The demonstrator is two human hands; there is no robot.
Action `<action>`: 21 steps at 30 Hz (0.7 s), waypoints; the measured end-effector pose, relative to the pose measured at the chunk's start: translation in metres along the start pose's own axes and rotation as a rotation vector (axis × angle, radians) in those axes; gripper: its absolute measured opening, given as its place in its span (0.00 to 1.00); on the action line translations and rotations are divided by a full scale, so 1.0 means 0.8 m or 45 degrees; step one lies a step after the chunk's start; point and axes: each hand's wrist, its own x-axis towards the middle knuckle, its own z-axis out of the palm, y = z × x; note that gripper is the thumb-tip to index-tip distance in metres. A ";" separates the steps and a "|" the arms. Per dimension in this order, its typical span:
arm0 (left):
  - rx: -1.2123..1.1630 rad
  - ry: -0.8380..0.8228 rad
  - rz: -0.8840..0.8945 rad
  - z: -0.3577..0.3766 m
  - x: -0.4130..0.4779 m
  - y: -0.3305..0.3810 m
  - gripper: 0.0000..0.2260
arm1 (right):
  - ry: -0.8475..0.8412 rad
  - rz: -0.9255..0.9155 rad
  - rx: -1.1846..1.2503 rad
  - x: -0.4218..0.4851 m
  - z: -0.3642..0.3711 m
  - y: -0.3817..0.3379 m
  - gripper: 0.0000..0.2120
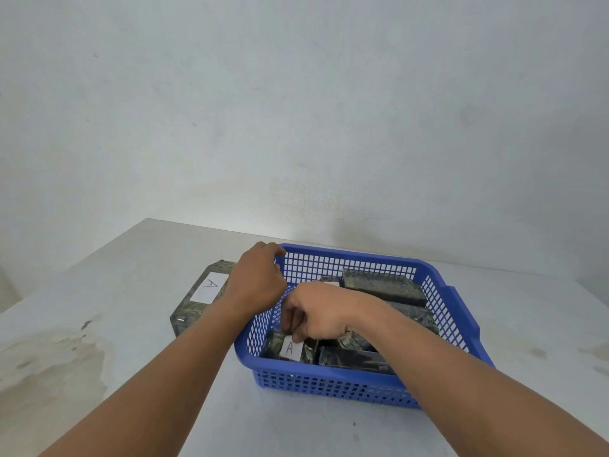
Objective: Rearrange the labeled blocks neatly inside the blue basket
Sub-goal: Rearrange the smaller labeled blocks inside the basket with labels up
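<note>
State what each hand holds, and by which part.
Right hand: fingers pinch the A-labelled block at its top edge. Left hand grips the blue basket at its far-left rim corner.

**A bare, staged work corner rather than a lived-in room**

The setting looked like a plain test or recording space. A blank, scuffed pale wall filled the upper two thirds of the frame, without shelves or decoration. Below it stood a stained white table, carrying only a blue basket of hand-labelled blocks at lower centre. What kind of building it was could not be told.
</note>
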 end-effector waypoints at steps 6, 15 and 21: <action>0.039 0.033 0.022 0.002 -0.003 0.001 0.16 | -0.060 -0.053 -0.153 0.004 0.006 -0.009 0.10; 0.185 0.043 0.095 0.003 -0.005 0.002 0.17 | 0.284 -0.059 0.069 -0.033 -0.018 0.007 0.11; 0.458 0.011 0.263 0.003 -0.003 0.016 0.16 | 0.305 0.137 0.126 -0.101 -0.047 0.063 0.14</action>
